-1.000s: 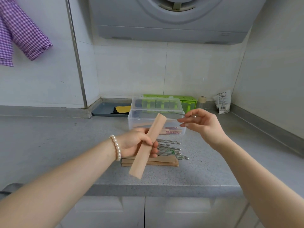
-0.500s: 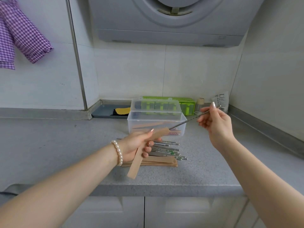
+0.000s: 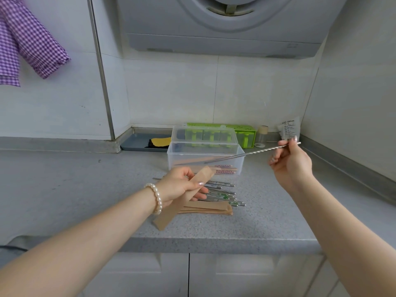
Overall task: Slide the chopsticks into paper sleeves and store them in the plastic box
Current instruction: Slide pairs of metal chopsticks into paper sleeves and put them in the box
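Observation:
My left hand (image 3: 179,186) grips a brown paper sleeve (image 3: 184,197) that slants from lower left to upper right above the counter. Out to the right, my right hand (image 3: 289,161) pinches the top end of a metal chopstick (image 3: 250,153); its tip points down-left toward the sleeve's open end but stays apart from it. Several loose metal chopsticks (image 3: 222,192) lie on the counter behind my left hand. A stack of paper sleeves (image 3: 209,209) lies in front of them. The clear plastic box (image 3: 205,160) stands open behind, with sleeved chopsticks inside.
A green perforated organiser (image 3: 240,130) stands at the wall behind the box. A small jar (image 3: 261,136) and a white packet (image 3: 288,129) sit at the back right. A grey tray (image 3: 137,142) lies back left. The counter's front edge (image 3: 192,243) runs below my arms.
My right hand has drawn back to the right with the chopstick, tip now pointing at the sleeve. My left hand has lowered and tilted the sleeve flatter.

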Tool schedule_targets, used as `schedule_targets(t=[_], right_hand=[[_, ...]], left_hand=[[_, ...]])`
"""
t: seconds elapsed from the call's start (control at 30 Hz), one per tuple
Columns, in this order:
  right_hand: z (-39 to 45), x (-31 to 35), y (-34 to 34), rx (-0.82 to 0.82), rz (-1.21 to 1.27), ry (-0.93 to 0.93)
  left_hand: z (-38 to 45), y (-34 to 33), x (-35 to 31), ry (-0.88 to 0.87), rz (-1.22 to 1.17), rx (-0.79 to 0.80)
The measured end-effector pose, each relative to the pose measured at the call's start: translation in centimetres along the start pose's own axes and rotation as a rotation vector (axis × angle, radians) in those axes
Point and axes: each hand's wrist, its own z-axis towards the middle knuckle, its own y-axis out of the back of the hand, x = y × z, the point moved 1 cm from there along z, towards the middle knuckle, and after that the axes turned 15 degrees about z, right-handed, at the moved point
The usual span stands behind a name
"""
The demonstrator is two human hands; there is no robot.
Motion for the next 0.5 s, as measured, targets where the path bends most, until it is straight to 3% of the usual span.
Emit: schedule_targets(t=[0.17,0.5], right_hand=[[-0.4,-0.1,0.0,0.071,-0.179,0.107],[-1.1,-0.4,-0.5,0.173,-0.334,0.243]], left_hand=[[-0.1,-0.4,0.1,0.002,-0.033,0.12],[0.2,-0.6,0.3,0.02,-0.014,0.058]])
